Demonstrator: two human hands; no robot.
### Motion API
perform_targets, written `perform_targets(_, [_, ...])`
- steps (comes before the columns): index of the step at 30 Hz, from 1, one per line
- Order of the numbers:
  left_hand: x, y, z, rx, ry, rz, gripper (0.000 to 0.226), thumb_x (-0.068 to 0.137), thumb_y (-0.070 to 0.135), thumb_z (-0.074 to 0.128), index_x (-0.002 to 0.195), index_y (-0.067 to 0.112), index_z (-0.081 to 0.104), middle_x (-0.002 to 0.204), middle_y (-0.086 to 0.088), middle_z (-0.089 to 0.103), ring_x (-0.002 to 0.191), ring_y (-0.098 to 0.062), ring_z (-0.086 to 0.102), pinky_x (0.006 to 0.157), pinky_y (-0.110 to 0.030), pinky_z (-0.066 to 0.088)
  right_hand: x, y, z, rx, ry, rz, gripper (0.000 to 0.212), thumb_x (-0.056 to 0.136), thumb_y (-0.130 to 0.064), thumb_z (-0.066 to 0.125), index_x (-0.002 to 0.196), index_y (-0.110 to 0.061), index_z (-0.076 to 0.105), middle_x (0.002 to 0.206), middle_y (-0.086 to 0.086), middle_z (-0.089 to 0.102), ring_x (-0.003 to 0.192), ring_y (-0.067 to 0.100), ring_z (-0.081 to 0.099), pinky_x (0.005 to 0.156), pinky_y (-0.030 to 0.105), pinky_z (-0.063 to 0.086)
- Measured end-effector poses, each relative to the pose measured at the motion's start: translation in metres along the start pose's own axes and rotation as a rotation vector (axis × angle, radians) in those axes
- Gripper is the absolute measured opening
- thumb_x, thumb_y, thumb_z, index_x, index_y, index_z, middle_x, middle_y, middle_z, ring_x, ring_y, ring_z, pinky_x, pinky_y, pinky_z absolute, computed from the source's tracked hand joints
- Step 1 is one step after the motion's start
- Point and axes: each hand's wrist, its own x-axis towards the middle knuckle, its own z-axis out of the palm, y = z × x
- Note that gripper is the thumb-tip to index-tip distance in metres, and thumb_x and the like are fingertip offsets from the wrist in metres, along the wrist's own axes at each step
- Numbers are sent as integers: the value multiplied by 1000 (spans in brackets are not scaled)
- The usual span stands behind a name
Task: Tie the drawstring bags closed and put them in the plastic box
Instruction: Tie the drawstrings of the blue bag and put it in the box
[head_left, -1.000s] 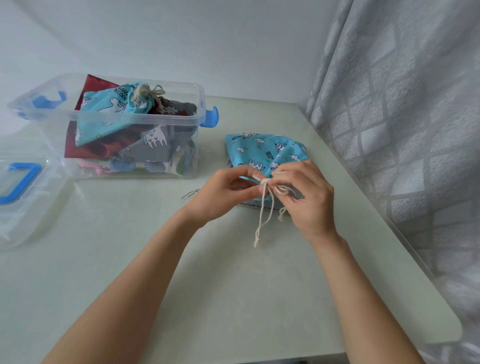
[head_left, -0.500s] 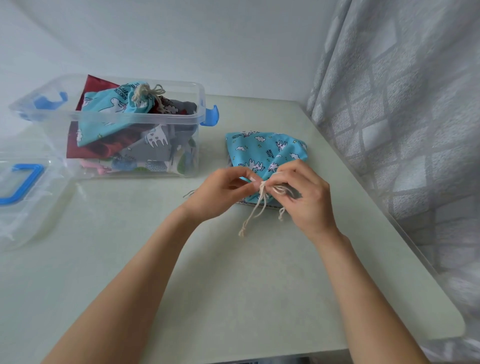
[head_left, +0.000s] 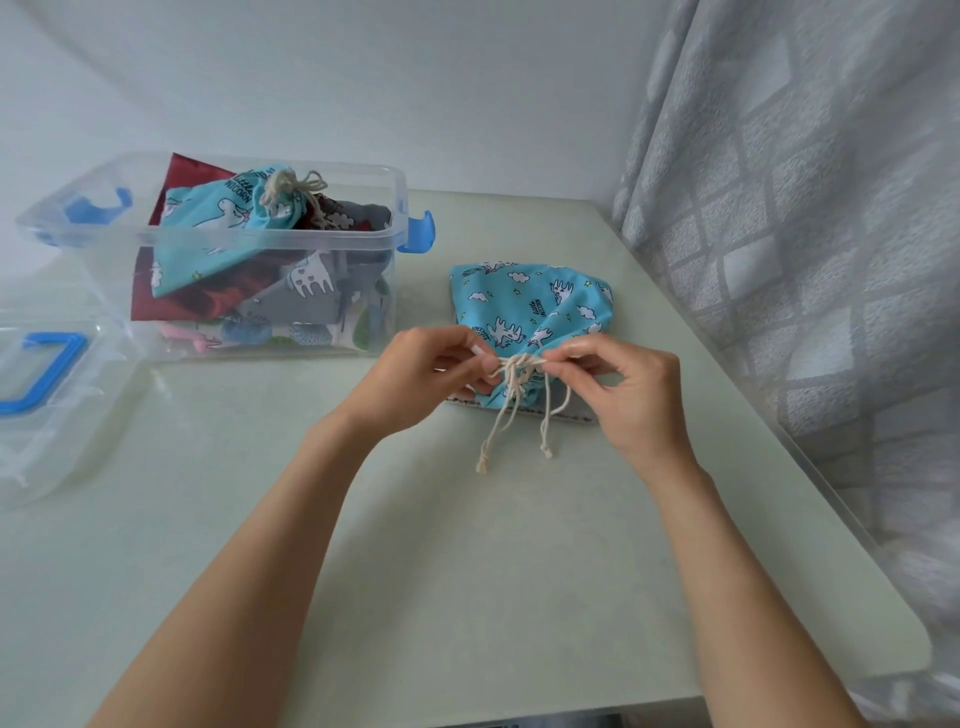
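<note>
Pale tabletop (head_left: 467, 571), curtain at right. Seeing cord (head_left: 511, 395) now cinching blue bag (head_left: 519, 301) neck; left hand (head_left: 421, 379), right hand (head_left: 634, 400) fingers pinching cord, pulling knot tight. Earlier tails hanging looser. Box (head_left: 395, 208) waiting nearby.

Pale table (head_left: 467, 597) (corner spot), white wall (head_left: 415, 78), grey curtain (head_left: 805, 208) right.

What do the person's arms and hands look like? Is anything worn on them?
Both forearms are bare as far as the picture shows, with no sleeves in view. The left hand and right hand wear no gloves; no ring, watch or bracelet is visible.
</note>
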Motion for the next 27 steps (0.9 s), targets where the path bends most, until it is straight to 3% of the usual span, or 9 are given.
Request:
perform_targets(4, [1, -5, -6, -24, 28, -13, 13, 89, 12, 59, 78, 17, 63, 69, 7, 68, 58, -3, 61, 62, -15, 51, 0, 4, -3, -59, -3, 39, 11, 82, -15, 69, 86, -5, 68, 87, -4, 72, 72, 5, 66, 72, 23, 55])
perform_targets(9, [1, -7, -2, 13, -4, -21, 12, 89, 12, 59, 79, 17, 63, 70, 7, 68, 57, -2, 59, 62, -15, 51, 2, 1, -10, -83, 67, -41, 5, 80, -10, 73, 83, -7, 70, 82, -7, 68, 70, 4, 62, 70, 20, 52])
perform_targets(14, [2, -8, -7, 15, 112, -31, 13, 93, 11, 53, 82, 11, 59, 75, 3, 67, 57, -3, 59, 62, -19, 54, 3, 0, -16, -142, 98, -29, 6, 83, -13, 71, 87, -9, 70, 81, -7, 68, 68, 6, 61, 69, 23, 52])
perform_targets(17, [4, -10, -3, 97, 220, -13, 13, 95, 10, 48, 85, 9, 55, 72, 6, 62, 55, 0, 57, 55, -16, 52, 2, -2, -18, -263, -14, -59, 4, 89, -13, 62, 92, -11, 62, 87, -5, 66, 72, 9, 58, 67, 24, 47])
perform_targets(21, [5, -14, 1, 276, 358, 21, 13, 96, 11, 48, 85, 12, 54, 67, 13, 57, 53, 1, 56, 49, -12, 47, 0, -6, -19, -365, -213, 38, 14, 92, -12, 55, 105, -13, 50, 89, -4, 60, 77, 20, 60, 65, 30, 41])
perform_targets(24, [5, -20, 2, 369, 388, 5, 13, 96, 13, 48, 88, 8, 58, 65, 14, 56, 59, -15, 61, 62, -33, 54, -6, -9, -19, -375, -367, 130, 17, 94, -11, 49, 110, -12, 46, 91, -5, 54, 79, 26, 58, 68, 36, 42])
perform_targets(27, [6, -24, 4, 397, 390, -14, 14, 95, 13, 49, 89, 6, 60, 67, 10, 57, 67, -25, 63, 68, -40, 54, -14, -11, -26, -362, -445, 175, 16, 94, -10, 48, 109, -14, 44, 92, -4, 55, 78, 28, 57, 70, 38, 43])
